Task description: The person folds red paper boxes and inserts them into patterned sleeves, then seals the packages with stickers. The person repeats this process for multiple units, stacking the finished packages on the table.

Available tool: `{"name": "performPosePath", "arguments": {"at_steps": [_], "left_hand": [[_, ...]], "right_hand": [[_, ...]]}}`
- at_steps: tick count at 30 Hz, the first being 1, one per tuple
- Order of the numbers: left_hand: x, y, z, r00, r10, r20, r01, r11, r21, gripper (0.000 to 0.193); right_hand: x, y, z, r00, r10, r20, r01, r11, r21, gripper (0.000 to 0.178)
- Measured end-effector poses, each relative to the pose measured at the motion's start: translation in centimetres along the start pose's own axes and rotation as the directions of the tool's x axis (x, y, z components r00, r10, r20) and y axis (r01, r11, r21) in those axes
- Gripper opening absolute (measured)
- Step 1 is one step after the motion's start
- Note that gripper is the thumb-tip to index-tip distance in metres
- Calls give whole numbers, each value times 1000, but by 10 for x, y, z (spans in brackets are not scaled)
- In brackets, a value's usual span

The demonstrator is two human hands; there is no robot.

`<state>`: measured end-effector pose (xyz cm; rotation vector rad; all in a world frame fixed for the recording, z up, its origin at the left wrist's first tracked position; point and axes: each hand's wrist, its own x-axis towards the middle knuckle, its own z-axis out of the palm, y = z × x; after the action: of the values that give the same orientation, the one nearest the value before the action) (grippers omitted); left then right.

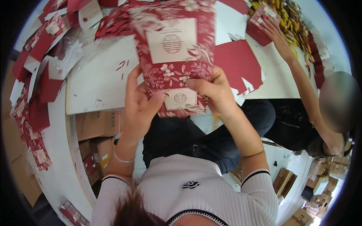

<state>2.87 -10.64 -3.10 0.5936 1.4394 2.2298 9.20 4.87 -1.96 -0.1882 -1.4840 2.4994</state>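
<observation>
Red patterned card sleeve (173, 52) held up over white table (98, 83), lower edge near lap, likely so flap end faces person. Left hand (137, 103) curled round left edge, thumb pressed on front. Right hand (213, 92) pinches right edge, fingers closed on it, steadying. Flat red blanks (239, 66) lie just behind, within reach. Co-worker's hand (275, 34) rests on another red box (260, 22), well apart.

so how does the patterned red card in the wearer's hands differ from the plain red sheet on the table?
The patterned red card carries white floral print and cream panels; the plain red sheet is bare red. The card is held up by the left hand and right hand; the sheet lies flat on the white table, untouched. Both are dark red.
</observation>
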Motion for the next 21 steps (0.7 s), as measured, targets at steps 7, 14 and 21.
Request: {"name": "performPosePath", "arguments": {"at_steps": [7, 14, 21], "left_hand": [[-27, -32, -27, 861, 483, 157, -424, 514, 745, 59], [-37, -26, -54, 696, 675, 245, -616, 386, 686, 72], [4, 48, -72, 876, 310, -369, -266, 950, 165, 55]], "right_hand": [[-6, 24, 25, 977, 156, -149, -153, 988, 34, 25], [9, 30, 39, 994, 54, 91, -18, 932, -362, 34], [117, -31, -14, 938, -334, 92, 211, 341, -916, 34]]}}
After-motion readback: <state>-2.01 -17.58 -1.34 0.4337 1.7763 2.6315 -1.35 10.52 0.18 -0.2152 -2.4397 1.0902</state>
